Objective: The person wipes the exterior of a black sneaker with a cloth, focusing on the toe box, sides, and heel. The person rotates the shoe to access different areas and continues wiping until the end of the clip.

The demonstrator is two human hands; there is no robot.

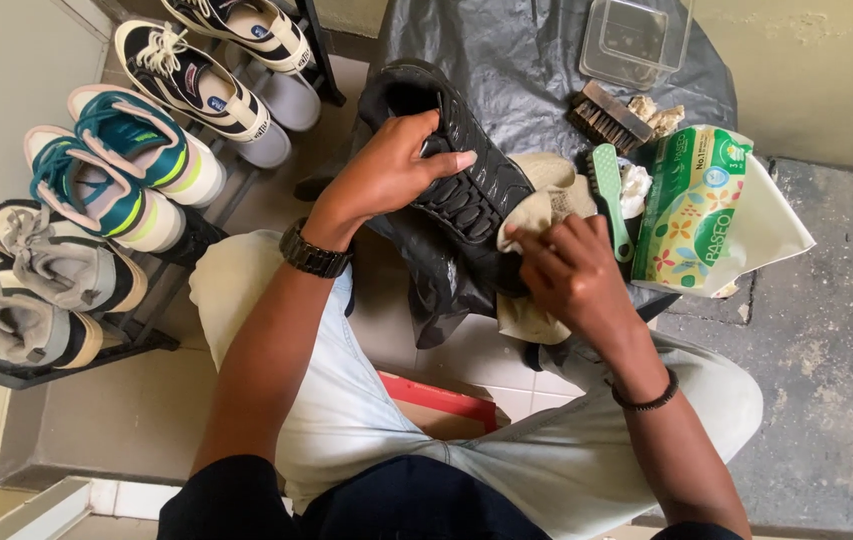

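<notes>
Black and glossy, the shoe [461, 190] lies on a surface covered with a dark plastic sheet [526, 60], just above the person's knees, its opening turned away from them. It looks light but bulky; the sole is probably stiff, the upper softer, and the shiny skin may be slippery. The firmest hold would seem to be over the laced top or around the heel, rather than the smooth sides.

The left hand [391, 170] lies across the laces, fingers [446, 160] spread and pressed down, steadying the shoe rather than gripping it. The right hand [571, 270] has its fingers closed on a beige cloth [546, 200], soft and limp, held against the shoe's side.

Just beside the cloth lie a green-handled brush [608, 195], a wooden brush [608, 115], a green tissue pack [691, 205] and a clear plastic tub [636, 40]. To the left, a rack [56, 365] holds several pairs of sneakers [121, 165].
</notes>
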